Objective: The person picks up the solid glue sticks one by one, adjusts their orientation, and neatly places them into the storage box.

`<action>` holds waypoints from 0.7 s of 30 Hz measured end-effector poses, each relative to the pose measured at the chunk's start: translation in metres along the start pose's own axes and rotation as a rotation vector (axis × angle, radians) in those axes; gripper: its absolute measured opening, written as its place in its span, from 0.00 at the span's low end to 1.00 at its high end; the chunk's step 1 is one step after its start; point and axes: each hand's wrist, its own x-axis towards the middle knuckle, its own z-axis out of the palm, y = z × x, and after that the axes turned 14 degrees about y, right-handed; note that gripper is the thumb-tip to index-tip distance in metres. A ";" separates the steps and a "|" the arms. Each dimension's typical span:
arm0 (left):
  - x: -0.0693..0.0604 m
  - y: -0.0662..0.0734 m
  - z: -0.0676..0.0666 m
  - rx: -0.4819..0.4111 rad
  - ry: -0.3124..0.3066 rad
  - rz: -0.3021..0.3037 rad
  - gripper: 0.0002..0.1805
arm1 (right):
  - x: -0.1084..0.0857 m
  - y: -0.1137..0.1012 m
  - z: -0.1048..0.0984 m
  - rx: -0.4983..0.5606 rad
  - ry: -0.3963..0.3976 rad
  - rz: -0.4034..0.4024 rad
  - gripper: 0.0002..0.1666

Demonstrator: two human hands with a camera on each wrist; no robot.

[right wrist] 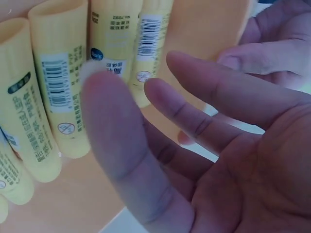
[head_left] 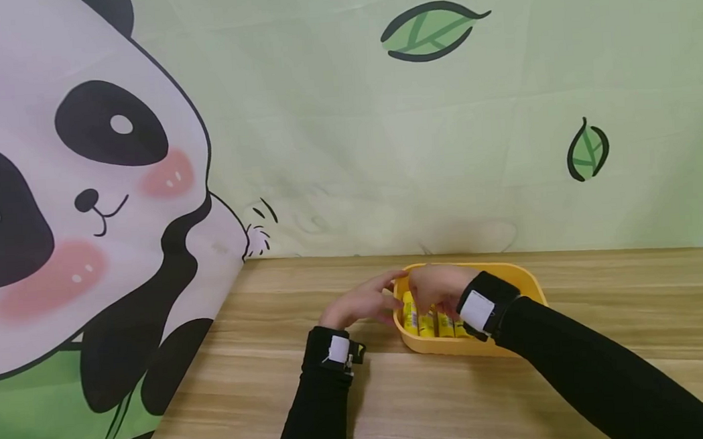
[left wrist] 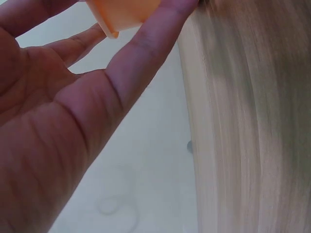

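Observation:
A yellow-orange plastic basket [head_left: 468, 346] stands on the wooden table near the wall. Inside it is a row of several yellow glue sticks [head_left: 427, 323], whose barcodes and printed labels show in the right wrist view. My right hand [head_left: 443, 284] reaches into the basket over them. Its thumb [right wrist: 119, 126] is in front of one glue stick [right wrist: 114, 39], with the other fingers apart from it and nothing gripped. At the basket's left end, my left hand [head_left: 362, 303] has its fingers spread and fairly straight against the outer wall and rim.
Behind the table [head_left: 629, 310] hangs a pale green cloth backdrop [head_left: 333, 113] with a printed panda [head_left: 200, 222] and leaves. The backdrop meets the table just behind the basket. A black sleeve and wrist strap cover each forearm.

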 end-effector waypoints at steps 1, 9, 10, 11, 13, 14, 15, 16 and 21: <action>0.000 0.000 0.000 0.000 0.001 0.005 0.40 | -0.002 0.001 -0.001 -0.002 0.004 -0.019 0.08; 0.002 0.004 -0.001 0.026 0.024 0.036 0.37 | -0.007 0.011 -0.011 -0.025 0.079 -0.124 0.04; 0.003 0.004 -0.001 0.027 0.024 0.036 0.37 | -0.007 0.013 -0.011 -0.019 0.088 -0.132 0.04; 0.003 0.003 -0.001 0.028 0.022 0.035 0.37 | -0.008 0.015 -0.012 -0.010 0.095 -0.138 0.03; 0.003 0.003 -0.001 0.048 0.030 0.042 0.37 | -0.009 0.019 -0.013 0.006 0.104 -0.152 0.03; 0.002 0.003 -0.001 0.066 0.040 0.048 0.36 | -0.010 0.021 -0.014 0.014 0.107 -0.155 0.03; 0.002 0.004 -0.001 0.087 0.054 0.058 0.36 | -0.011 0.023 -0.015 0.020 0.112 -0.161 0.03; 0.002 0.004 -0.001 0.113 0.071 0.072 0.36 | -0.012 0.025 -0.015 0.026 0.116 -0.166 0.04; 0.000 0.012 0.000 0.262 0.189 0.154 0.33 | -0.016 0.031 -0.019 0.065 0.141 -0.205 0.08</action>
